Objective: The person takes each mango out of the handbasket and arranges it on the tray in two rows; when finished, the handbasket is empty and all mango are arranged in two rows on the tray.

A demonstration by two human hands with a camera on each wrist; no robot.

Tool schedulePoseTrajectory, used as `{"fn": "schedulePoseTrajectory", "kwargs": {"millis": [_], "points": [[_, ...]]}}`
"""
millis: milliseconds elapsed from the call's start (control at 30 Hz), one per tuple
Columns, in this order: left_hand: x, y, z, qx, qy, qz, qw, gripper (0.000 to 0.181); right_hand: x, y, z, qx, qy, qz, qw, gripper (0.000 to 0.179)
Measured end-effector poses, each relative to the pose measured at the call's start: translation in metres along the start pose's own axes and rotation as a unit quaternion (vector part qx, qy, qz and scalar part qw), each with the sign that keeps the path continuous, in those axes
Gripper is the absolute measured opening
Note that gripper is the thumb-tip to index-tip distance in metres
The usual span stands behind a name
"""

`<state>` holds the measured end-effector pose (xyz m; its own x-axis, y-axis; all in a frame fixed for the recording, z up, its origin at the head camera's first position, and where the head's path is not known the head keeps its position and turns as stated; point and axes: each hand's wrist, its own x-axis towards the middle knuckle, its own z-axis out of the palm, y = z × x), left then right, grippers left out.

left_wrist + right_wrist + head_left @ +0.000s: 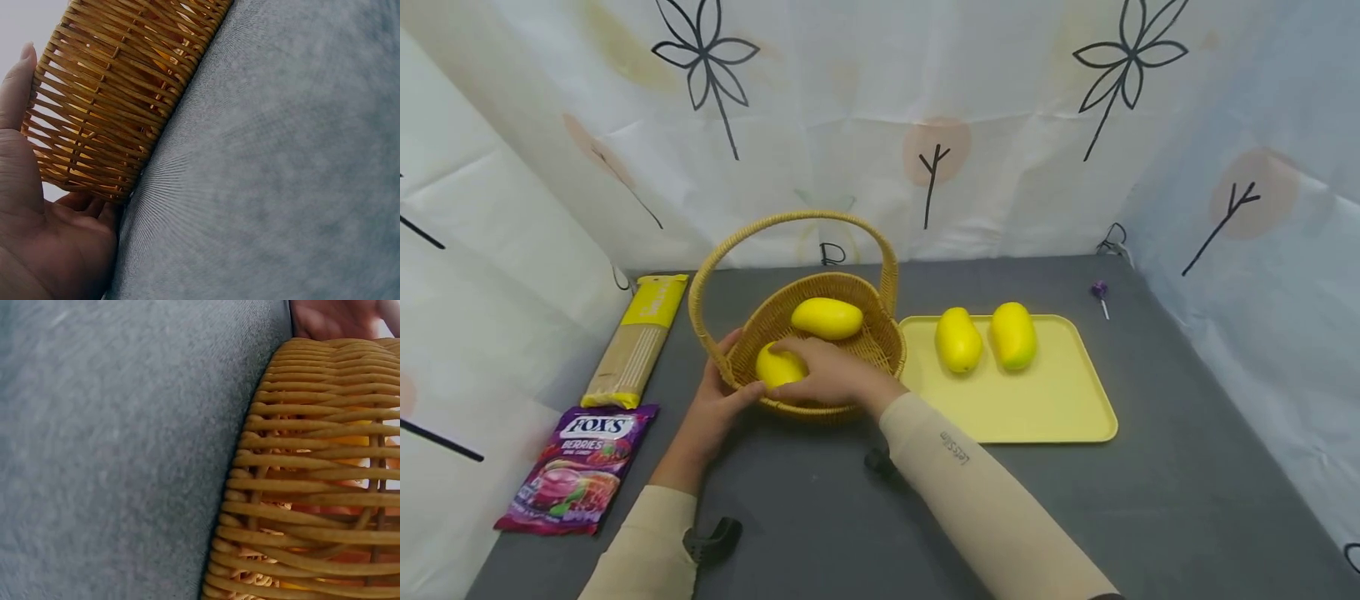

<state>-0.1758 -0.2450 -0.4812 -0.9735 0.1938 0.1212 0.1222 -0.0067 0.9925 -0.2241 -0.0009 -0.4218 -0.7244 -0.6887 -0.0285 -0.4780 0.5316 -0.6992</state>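
Note:
A wicker basket (891,337) with a tall arched handle stands on the grey table. My left hand (718,412) holds it by its left side, thumb at the rim; the left wrist view shows the palm and fingers around the woven wall (119,94). Inside the basket, my right hand (831,371) grips a yellow mango (775,367) at the near left, thumb and fingers on either side. Another mango (827,318) lies behind it in the basket. From the right wrist, the weave (325,469) hides most of the right hand and the fruit.
Right of the basket lies a yellow tray (1037,408) bearing two mangoes, one left (958,340) and one right (1013,336). A purple lollipop (1099,290) is beyond its far right corner. At left are a pack of noodles (636,342) and a purple candy bag (580,471). Printed curtains surround the table.

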Motion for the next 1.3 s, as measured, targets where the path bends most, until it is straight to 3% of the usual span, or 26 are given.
{"fn": "schedulePoseTrajectory", "kwargs": {"millis": [500,700,967,1167,1300], "points": [[0.001,-0.002,0.0,-0.024,-0.003,0.02,0.9995,0.081,-0.003,-0.002,-0.004,0.016,-0.038,0.036,0.9985,0.08],[0.001,-0.001,0.0,-0.022,-0.006,0.017,0.9996,0.081,-0.001,-0.002,-0.003,-0.032,-0.032,0.035,0.9984,0.075],[0.001,-0.001,0.001,-0.015,0.0,0.007,0.9999,0.084,-0.001,-0.005,-0.001,-0.073,0.024,0.041,0.9962,0.08],[0.002,-0.002,0.002,-0.009,0.007,0.0,0.9999,0.083,-0.009,-0.012,-0.006,-0.039,0.095,0.055,0.9932,0.083],[0.002,-0.001,0.001,-0.005,0.007,-0.002,1.0,0.082,-0.021,-0.017,-0.011,0.005,0.145,0.04,0.9886,0.086]]}}
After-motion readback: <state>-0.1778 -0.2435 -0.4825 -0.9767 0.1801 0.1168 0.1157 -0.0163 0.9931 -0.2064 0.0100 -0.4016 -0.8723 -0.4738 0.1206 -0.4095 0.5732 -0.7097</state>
